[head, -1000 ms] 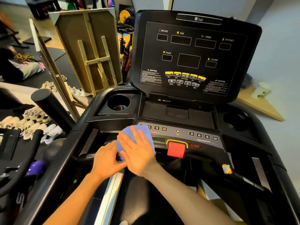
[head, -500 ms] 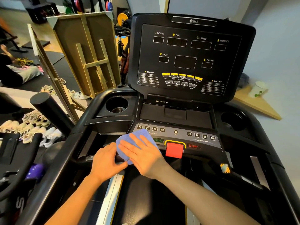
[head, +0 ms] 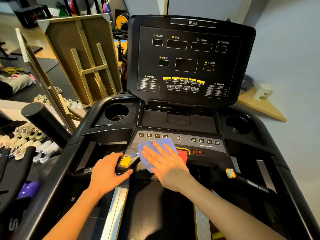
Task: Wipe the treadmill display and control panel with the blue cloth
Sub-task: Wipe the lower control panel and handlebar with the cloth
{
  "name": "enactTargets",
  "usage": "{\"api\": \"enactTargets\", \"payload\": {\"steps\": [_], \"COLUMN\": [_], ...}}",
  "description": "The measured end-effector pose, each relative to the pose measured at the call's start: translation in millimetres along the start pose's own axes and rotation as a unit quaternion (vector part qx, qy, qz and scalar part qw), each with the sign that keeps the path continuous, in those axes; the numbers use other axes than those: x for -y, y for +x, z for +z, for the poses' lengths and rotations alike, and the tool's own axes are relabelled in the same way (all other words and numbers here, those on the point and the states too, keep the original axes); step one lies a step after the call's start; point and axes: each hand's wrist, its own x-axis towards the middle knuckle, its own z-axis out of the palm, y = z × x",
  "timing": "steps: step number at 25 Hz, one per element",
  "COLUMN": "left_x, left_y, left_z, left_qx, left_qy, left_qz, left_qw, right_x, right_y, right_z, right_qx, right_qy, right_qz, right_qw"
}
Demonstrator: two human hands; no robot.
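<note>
The blue cloth [head: 156,149] is pressed flat onto the lower control panel [head: 180,143] of the treadmill, right in the middle of the strip, under the right hand [head: 166,168]. That hand's fingers [head: 160,150] are spread out and laid flat on the cloth rather than curled around it, so it's pinned down, not pinched. The cloth's right edge is touching the red stop button [head: 182,155], and the lit STOP label [head: 197,152] is seen just beside that. The number keys (3, 6, 9, 12) are left uncovered above the cloth on both sides.

The left hand [head: 107,172] is wrapped loosely over the left handlebar grip, next to a yellow button [head: 125,161]; nothing else is held in it.

Higher up, the big display [head: 188,61] is dark, with all the readout windows blank and only the printed labels showing. Two cup holders are seen, the left cup holder [head: 116,112] and the right cup holder [head: 239,124].

As for the room: a wooden frame [head: 83,56] is leaned just left of the console, sneakers [head: 26,141] are lined up on the floor, weight plates [head: 121,20] are stacked in the back, and a paper cup [head: 263,91] is parked on a wooden board [head: 259,106] by the pale wall.
</note>
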Motion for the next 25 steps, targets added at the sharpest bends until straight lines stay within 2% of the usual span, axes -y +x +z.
{"api": "enactTargets", "payload": {"steps": [6, 12, 25], "left_x": [2, 3, 5], "left_y": [0, 0, 1], "left_z": [2, 3, 3], "left_qx": [0.003, 0.005, 0.014], "left_qy": [-0.003, 0.002, 0.013], "left_qz": [0.001, -0.002, -0.003], "left_qw": [1.0, 1.0, 1.0], "right_x": [-26, -49, -74], "right_y": [-39, -80, -148], "right_z": [-7, -8, -22], "right_qx": [0.016, -0.055, 0.058], "right_qy": [0.007, 0.016, -0.048], "right_qz": [0.076, 0.107, 0.244], "right_qw": [0.997, 0.993, 0.967]}}
